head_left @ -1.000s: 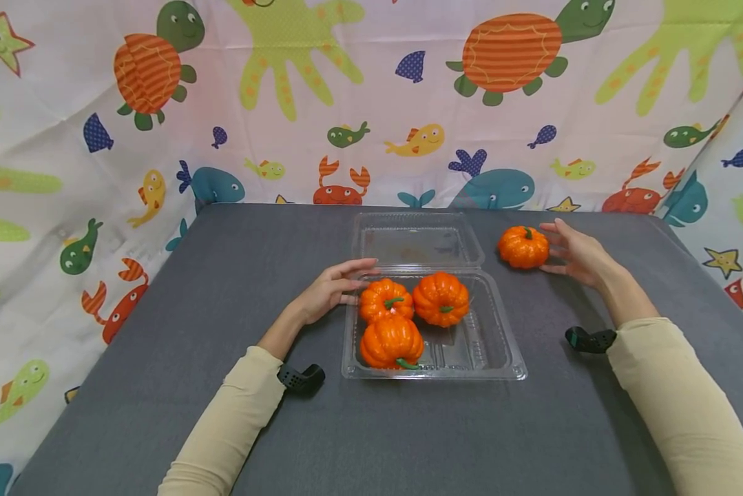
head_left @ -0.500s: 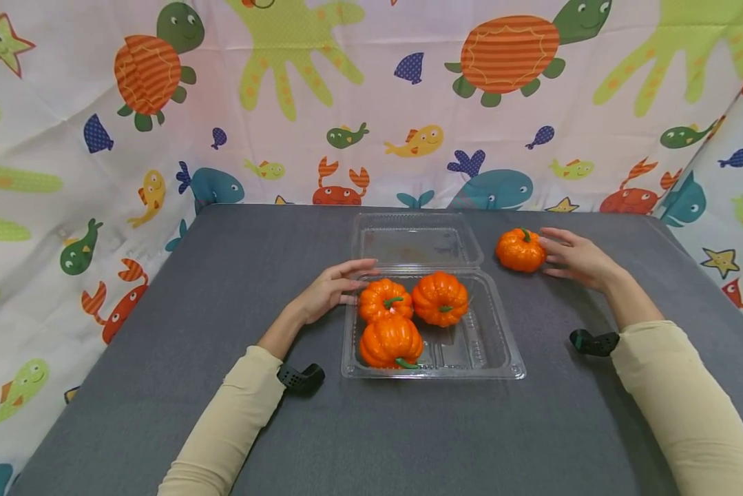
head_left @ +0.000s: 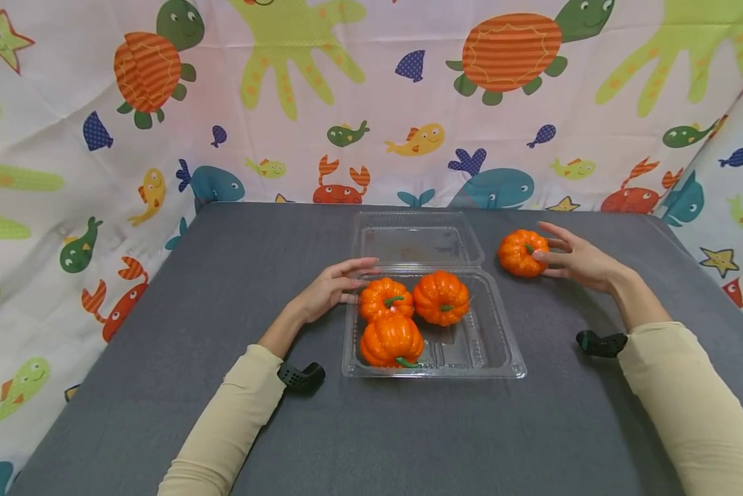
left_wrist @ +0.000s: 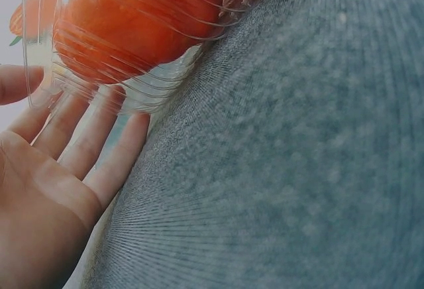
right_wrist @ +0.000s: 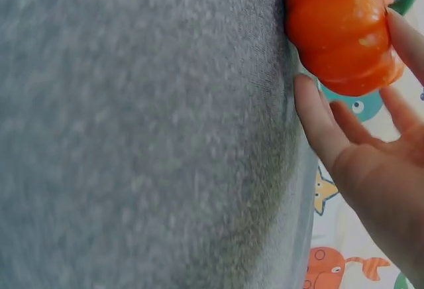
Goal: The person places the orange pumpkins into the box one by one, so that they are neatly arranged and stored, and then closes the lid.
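A clear plastic clamshell container lies with its lid folded back. In its tray sit three small orange pumpkins: one front left, one behind it, one toward the middle. My left hand is at the tray's left side, its fairly straight fingers against the clear wall and the thumb near the rim. A further small pumpkin rests on the table right of the lid. Beside it is my right hand, thumb touching it near the green stem, other fingers spread and loosely bent at its side.
A grey cloth covers the table. Behind and at the sides hangs a white curtain printed with sea animals. Black wrist devices are on the left and right arms.
The lone pumpkin has tilted, its stem turning toward me, and it has shifted slightly nearer. My right hand has moved with it, its thumb now over the pumpkin's side. My left hand stays put.
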Available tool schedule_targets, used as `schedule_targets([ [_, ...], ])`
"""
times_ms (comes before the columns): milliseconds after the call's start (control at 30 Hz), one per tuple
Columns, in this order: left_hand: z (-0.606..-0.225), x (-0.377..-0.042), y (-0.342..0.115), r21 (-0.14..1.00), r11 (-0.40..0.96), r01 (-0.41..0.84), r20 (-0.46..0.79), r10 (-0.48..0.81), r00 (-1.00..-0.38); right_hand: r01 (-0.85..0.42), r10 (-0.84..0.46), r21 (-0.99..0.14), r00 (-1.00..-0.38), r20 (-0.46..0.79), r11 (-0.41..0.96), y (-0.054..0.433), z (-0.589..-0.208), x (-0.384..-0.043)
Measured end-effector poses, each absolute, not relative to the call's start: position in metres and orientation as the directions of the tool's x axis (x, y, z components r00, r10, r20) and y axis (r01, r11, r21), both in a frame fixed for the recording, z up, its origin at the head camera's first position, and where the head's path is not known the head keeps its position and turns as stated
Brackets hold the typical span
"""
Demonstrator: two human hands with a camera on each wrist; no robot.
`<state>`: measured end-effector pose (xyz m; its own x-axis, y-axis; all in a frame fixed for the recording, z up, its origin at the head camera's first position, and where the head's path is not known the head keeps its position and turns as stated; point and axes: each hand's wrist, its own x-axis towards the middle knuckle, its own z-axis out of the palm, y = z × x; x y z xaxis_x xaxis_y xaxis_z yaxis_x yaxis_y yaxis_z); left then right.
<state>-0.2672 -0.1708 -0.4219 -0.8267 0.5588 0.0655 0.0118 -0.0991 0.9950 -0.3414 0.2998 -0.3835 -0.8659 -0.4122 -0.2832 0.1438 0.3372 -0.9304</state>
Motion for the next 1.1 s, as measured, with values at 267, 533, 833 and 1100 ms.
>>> schedule_targets([
  [267, -0.423, -0.267, -0.172, 0.996, -0.091, 0.008, 0.057, 0.555, -0.830, 0.135, -0.505, -0.930, -0.808, -0.303, 0.342, 0.304, -0.380, -0.335],
  [533, -0.422, -0.267, -0.171, 0.996, -0.091, 0.003, 0.053, 0.550, -0.833, 0.150, -0.468, -0.921, -0.825, -0.317, 0.359, 0.308, -0.380, -0.329],
  [833, -0.422, -0.267, -0.171, 0.996, -0.092, 0.010, 0.059, 0.551, -0.832, 0.154, -0.477, -0.940, -0.830, -0.290, 0.303, 0.318, -0.383, -0.326],
  [1100, -0.421, -0.267, -0.171, 0.995, -0.097, 0.014, 0.065, 0.554, -0.830, 0.172, -0.452, -0.956, -0.852, -0.266, 0.238, 0.320, -0.384, -0.321],
])
